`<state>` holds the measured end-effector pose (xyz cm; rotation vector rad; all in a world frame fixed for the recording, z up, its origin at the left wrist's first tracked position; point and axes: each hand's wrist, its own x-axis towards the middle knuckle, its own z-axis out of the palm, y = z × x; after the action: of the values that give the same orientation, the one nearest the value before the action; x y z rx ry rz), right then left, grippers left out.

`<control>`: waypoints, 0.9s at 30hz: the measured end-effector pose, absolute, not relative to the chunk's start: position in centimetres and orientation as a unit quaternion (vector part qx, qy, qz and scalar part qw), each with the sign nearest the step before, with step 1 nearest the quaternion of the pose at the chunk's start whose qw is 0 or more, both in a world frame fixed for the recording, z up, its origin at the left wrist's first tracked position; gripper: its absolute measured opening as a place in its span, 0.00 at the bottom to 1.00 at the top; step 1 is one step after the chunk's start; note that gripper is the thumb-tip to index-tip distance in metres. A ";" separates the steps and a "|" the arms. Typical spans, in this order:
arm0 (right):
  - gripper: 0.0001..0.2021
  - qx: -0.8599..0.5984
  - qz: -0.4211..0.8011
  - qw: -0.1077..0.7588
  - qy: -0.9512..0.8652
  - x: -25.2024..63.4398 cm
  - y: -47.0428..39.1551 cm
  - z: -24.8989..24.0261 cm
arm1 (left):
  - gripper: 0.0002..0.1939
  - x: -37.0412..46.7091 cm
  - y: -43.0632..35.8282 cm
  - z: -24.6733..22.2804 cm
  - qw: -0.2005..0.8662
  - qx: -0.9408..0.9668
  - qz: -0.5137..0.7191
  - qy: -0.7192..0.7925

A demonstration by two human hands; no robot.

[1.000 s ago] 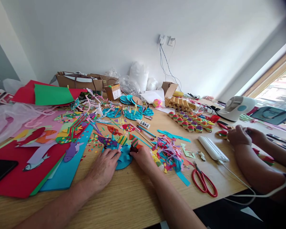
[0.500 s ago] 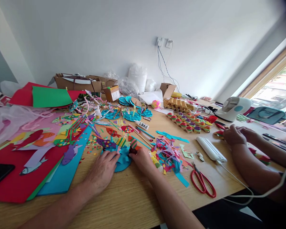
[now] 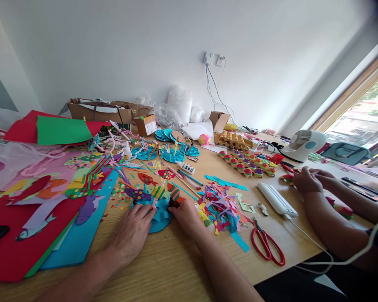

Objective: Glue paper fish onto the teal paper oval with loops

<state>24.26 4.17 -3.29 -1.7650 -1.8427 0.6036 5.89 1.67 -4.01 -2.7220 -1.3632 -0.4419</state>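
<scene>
In front of me on the wooden table lies a round blue paper disc (image 3: 160, 219) with a wavy blue strip standing up on it. My left hand (image 3: 130, 230) is closed over the disc's left side, its fingers bent together beside a small pink piece. At the disc's right edge my right hand (image 3: 186, 214) pinches a small dark brown piece (image 3: 174, 202), its fingertips partly hiding it. Just behind the disc are paper fish: a purple dotted one (image 3: 137, 193), a yellow striped one (image 3: 158, 192) and a red and green striped one (image 3: 175, 193).
Red-handled scissors (image 3: 267, 243), paper scraps (image 3: 222, 205) and a white power strip (image 3: 277, 199) lie to the right. Farther right are another person's hands (image 3: 311, 180). Coloured sheets (image 3: 15, 251) cover the left; blue discs (image 3: 173, 155) and painted egg cartons (image 3: 245, 163) sit behind.
The view has shifted slightly. Both my hands stay at the blue disc in nearly the same pose, the right still pinching the brown piece.
</scene>
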 end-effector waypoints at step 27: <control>0.07 -0.671 0.226 0.242 -0.664 24.2 4.2 -3.1 | 0.26 5.4 1.8 -4.8 0.001 -0.887 -0.155 -0.435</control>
<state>24.17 4.20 -3.12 -1.8334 -1.8150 0.6188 5.43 1.75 -4.77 -2.7850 -1.3649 -0.4864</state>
